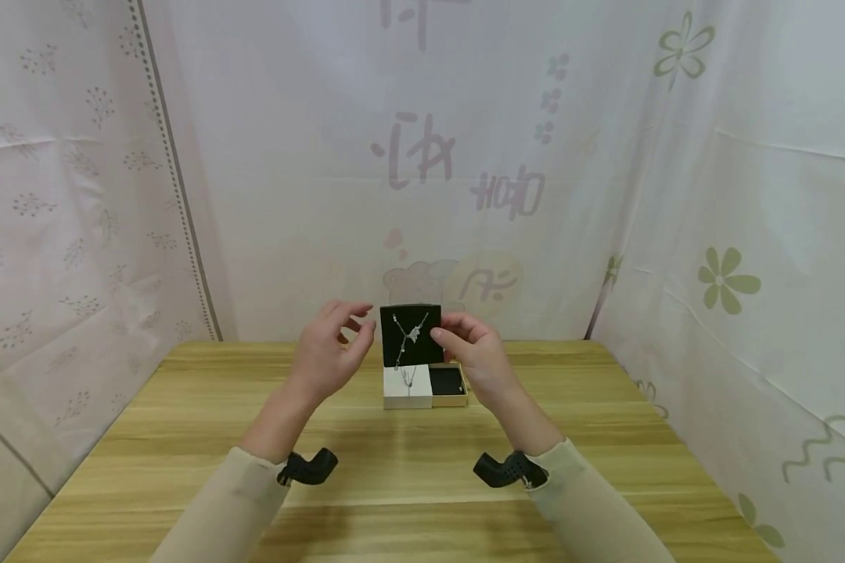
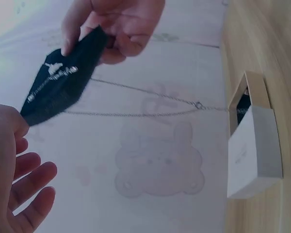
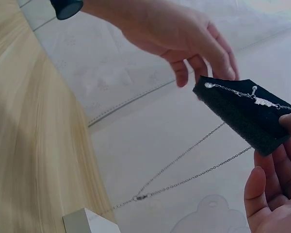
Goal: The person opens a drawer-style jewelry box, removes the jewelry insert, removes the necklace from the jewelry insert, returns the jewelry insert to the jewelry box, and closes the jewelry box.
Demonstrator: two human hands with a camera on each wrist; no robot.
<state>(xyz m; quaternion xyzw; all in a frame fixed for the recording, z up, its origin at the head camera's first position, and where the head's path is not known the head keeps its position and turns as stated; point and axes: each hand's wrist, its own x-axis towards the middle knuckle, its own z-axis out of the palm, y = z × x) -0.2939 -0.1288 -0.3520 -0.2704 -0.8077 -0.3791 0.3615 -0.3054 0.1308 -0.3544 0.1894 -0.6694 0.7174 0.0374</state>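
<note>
Head view: My right hand (image 1: 480,350) grasps the black pad (image 1: 394,342) at its 3 o'clock edge, thumb on the front face and fingers behind. The pad is held upright above the worktop (image 1: 387,477). A silver necklace (image 1: 413,335) with a pendant crosses its front. My left hand (image 1: 324,349) is at 9 o'clock from the pad, grasping nothing, its fingers loosely bent and pointing towards the near edge. At 6 o'clock from the pad, a white box cover (image 1: 397,391) rests on the worktop. A tan tray (image 1: 451,401) with a dark interior adjoins the cover at 3 o'clock. Part of the necklace hangs in front of the cover.

Left wrist view: The pad is at 11 o'clock in the view, tilted, with my right hand pinching its upper end. My left thumb is at the pad's lower corner; I cannot tell whether it touches. Two strands of chain run from the pad towards 3 o'clock and meet at a small ring (image 2: 199,105).

Right wrist view: The pad is at 3 o'clock, gripped by my right hand. My left fingers, at 1 o'clock, reach the far corner; contact is unclear.
</note>
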